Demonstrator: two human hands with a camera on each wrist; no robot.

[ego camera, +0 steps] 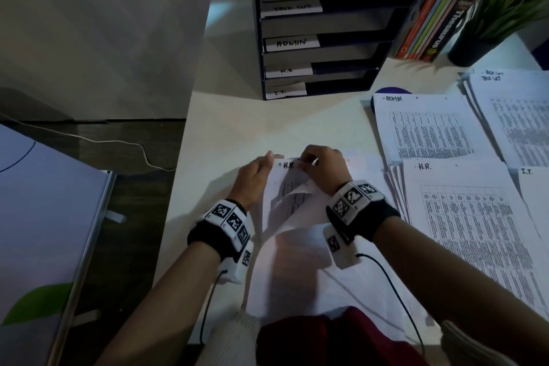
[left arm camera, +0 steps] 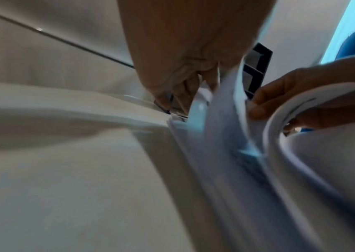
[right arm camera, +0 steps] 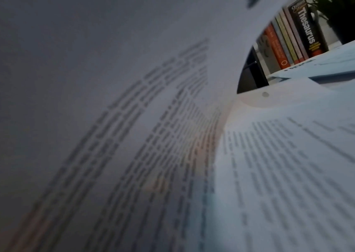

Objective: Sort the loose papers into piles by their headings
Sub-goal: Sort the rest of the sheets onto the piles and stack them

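Observation:
A stack of loose printed papers [ego camera: 297,264] lies in front of me on the white desk [ego camera: 237,122]. My left hand [ego camera: 252,178] grips its top left edge, fingers curled down at the corner [left arm camera: 172,92]. My right hand [ego camera: 323,166] pinches the top sheets and bends them back into a curl [left arm camera: 280,122]. Between the hands a sheet headed "H.R." [ego camera: 288,165] shows. In the right wrist view a bent printed sheet [right arm camera: 129,119] fills the frame and hides the hand. Sorted piles lie to the right: ADMIN [ego camera: 427,128], task list [ego camera: 517,116], H.R. [ego camera: 463,217], I.T. [ego camera: 534,187].
A dark tray rack [ego camera: 326,38] with labelled shelves stands at the back of the desk. Beside it are upright books [ego camera: 430,24] and a potted plant [ego camera: 499,15]. The desk's left edge drops to a dark floor with a cable [ego camera: 118,142].

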